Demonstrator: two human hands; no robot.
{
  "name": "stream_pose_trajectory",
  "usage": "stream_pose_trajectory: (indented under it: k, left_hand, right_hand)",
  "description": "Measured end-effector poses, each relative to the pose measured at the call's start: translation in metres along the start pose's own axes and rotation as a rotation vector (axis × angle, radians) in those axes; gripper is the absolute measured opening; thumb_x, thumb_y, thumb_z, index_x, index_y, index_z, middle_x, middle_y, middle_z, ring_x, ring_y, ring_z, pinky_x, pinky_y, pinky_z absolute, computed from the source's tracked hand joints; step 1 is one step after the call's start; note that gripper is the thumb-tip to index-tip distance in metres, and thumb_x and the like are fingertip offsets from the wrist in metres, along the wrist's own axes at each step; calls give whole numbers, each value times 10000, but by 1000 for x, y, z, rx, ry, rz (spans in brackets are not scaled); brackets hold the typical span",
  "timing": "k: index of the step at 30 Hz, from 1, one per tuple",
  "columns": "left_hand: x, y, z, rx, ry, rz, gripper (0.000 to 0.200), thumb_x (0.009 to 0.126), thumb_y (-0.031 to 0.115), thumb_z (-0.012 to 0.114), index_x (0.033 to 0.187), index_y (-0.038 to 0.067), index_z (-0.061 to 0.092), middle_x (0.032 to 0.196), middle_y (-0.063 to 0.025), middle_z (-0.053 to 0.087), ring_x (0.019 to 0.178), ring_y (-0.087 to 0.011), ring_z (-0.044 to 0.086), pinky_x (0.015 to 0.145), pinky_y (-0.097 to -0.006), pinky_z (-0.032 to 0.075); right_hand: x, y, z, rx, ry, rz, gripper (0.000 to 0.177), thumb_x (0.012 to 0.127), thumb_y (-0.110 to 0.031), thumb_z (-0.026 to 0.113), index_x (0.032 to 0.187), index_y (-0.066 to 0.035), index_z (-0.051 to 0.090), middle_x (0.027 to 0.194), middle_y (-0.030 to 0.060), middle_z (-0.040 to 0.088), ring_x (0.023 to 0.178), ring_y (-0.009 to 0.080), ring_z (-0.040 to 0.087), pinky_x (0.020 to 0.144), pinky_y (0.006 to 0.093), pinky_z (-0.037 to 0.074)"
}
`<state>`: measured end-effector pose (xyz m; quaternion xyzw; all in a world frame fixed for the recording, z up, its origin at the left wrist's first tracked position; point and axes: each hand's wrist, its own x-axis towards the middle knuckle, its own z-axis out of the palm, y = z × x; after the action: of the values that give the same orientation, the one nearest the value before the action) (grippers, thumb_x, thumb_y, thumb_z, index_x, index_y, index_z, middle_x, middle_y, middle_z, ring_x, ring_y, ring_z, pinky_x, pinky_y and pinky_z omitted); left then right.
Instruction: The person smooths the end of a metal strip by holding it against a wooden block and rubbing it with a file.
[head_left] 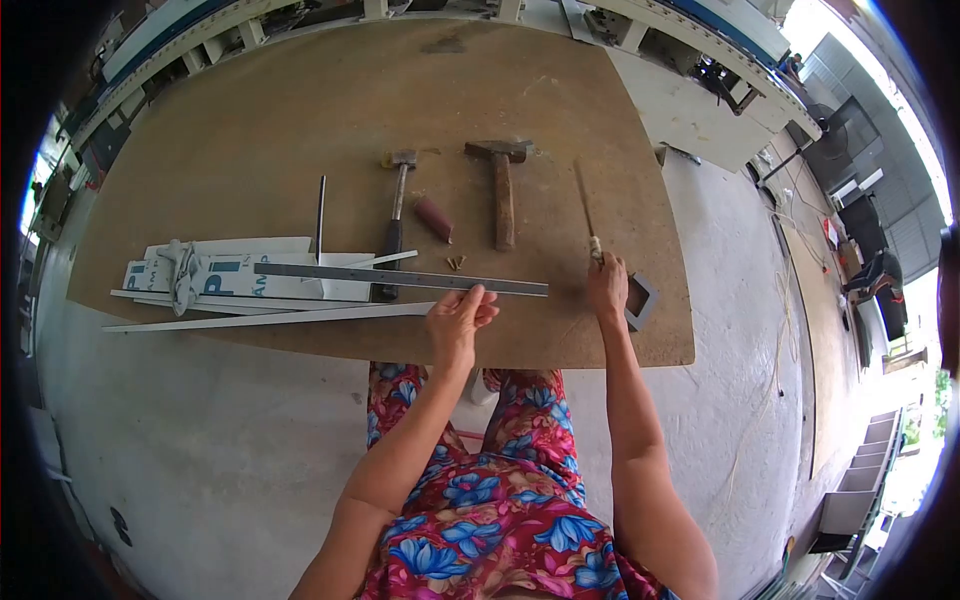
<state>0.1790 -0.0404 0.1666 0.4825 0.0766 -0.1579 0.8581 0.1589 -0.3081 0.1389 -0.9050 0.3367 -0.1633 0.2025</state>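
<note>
My left hand (460, 318) is closed, its fingertips pinching a long, flat grey metal strip (370, 274) that lies level above the table's front part. In my right hand (608, 288) is the pale handle of a slender file (586, 205), its thin brownish blade pointing away from me. Just right of that hand lies a grey square frame-like piece (642, 302). Beyond the strip are several small brass-coloured pieces (456, 263) and a dark red cylinder (433, 219).
A hammer with a wooden handle (504, 205) and a dark-handled mallet (399, 195) lie on the brown table (300, 100). White printed strips (240, 275), crumpled grey cloth (183, 277) and an upright thin rod (321, 215) are at left. Machinery (690, 30) borders the far edge.
</note>
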Motion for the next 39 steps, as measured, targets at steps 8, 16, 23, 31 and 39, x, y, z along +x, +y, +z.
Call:
stream_pose_trajectory:
  k: [8, 16, 23, 31, 39]
  left_hand:
    - [15, -68, 61, 65, -112, -132, 199, 904, 246, 682, 887, 55, 628, 877, -77, 710, 706, -158, 692, 592, -242, 524]
    - [46, -108, 93, 119, -24, -324, 167, 936, 199, 625, 984, 44, 585, 901, -101, 703, 738, -219, 705, 613, -291, 558]
    - [52, -89, 78, 399, -283, -491, 182, 942, 204, 609, 1001, 32, 613, 893, -117, 704, 763, -215, 707, 609, -292, 561]
    - [45, -46, 67, 1401, -276, 987, 261, 757, 110, 741, 1009, 104, 676, 1034, -64, 652, 946, -230, 611, 830, -405, 476]
    - [61, -56, 62, 1567, -503, 1003, 312, 725, 91, 755, 1033, 112, 711, 927, -58, 597, 943, -258, 576, 855, -428, 442]
  right_hand:
    - [-116, 0, -71, 608, -49, 54, 269, 971, -139, 504, 1207, -11, 531, 763, 112, 613, 638, 185, 623, 590, 327, 502]
    - [-177, 20, -62, 569, -155, 137, 491, 961, -108, 475, 1446, -123, 396, 731, 63, 593, 594, 134, 580, 572, 302, 505]
    - [-181, 30, -45, 551, -216, 110, 493, 928, -68, 483, 1413, -63, 395, 1059, 292, 597, 980, 419, 584, 804, 448, 493]
    - [-184, 14, -59, 497, -163, 26, 534, 896, -23, 485, 1419, -45, 378, 1185, 318, 573, 1077, 457, 580, 869, 462, 485]
    - [-200, 7, -64, 533, -222, 59, 613, 861, 8, 495, 1451, -65, 344, 1180, 313, 569, 1081, 455, 574, 893, 452, 472]
